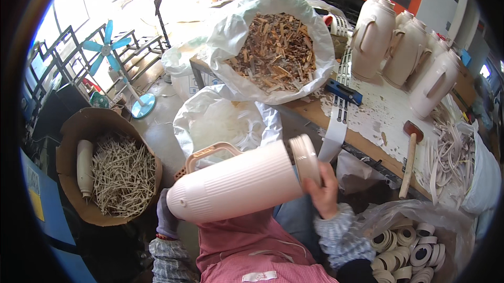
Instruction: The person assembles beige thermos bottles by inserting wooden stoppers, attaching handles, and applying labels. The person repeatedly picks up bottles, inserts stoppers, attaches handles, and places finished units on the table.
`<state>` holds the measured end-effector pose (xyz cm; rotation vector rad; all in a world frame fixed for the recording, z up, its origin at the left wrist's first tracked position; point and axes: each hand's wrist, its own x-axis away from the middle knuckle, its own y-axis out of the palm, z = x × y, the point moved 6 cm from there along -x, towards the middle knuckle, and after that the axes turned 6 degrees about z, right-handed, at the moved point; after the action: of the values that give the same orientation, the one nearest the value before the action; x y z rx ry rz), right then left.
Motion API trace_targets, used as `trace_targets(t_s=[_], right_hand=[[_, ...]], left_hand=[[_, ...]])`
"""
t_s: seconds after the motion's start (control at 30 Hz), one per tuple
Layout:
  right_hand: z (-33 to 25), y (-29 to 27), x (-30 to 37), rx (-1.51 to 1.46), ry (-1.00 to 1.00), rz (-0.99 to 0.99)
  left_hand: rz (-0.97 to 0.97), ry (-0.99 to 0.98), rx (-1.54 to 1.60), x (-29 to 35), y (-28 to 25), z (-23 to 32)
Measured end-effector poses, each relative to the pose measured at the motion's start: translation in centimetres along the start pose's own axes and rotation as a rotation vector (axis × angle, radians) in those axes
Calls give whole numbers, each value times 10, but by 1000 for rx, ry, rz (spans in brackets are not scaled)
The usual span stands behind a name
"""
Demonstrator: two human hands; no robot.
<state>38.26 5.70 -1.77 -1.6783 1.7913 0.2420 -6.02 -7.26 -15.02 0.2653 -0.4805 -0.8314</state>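
Observation:
A pale pink thermos flask shell (236, 180) with a ribbed body and a loop handle lies sideways across my lap. My left hand (167, 217), in a grey-purple glove, is closed around its narrow neck end; most of those fingers are hidden behind it. At the wide end, my bare right hand (323, 194) grips a pale round base ring (305, 159). The ring sits slightly tilted against the shell, with a dark gap showing along the upper edge between them.
Several finished flasks (373, 39) stand on the workbench (370, 120) at right, near a mallet (411, 159) and a blue-handled tool (344, 92). A sack of brown scraps (226, 33), a carton of thin sticks (73, 178), a bag of rings (457, 220) and a fan (106, 50) surround me.

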Motion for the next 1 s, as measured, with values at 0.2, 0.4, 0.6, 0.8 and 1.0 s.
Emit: trace_targets(t_s=[0.2, 0.4, 0.6, 0.8, 1.0], right_hand=[[-77, -10, -25, 27, -426, 53], [-149, -23, 8, 20, -758, -136], [-33, -27, 4, -173, 62, 216], [92, 69, 57, -1030, 1023, -93], [104, 74, 67, -1099, 985, -61]], left_hand=[[-152, 541, -843, 14, 35, 5], [-147, -143, -98, 7, 59, -13], [-162, 744, -734, 54, 128, 107], [-501, 1336, -899, 170, 221, 194], [-608, 1330, -708, 152, 229, 207]])
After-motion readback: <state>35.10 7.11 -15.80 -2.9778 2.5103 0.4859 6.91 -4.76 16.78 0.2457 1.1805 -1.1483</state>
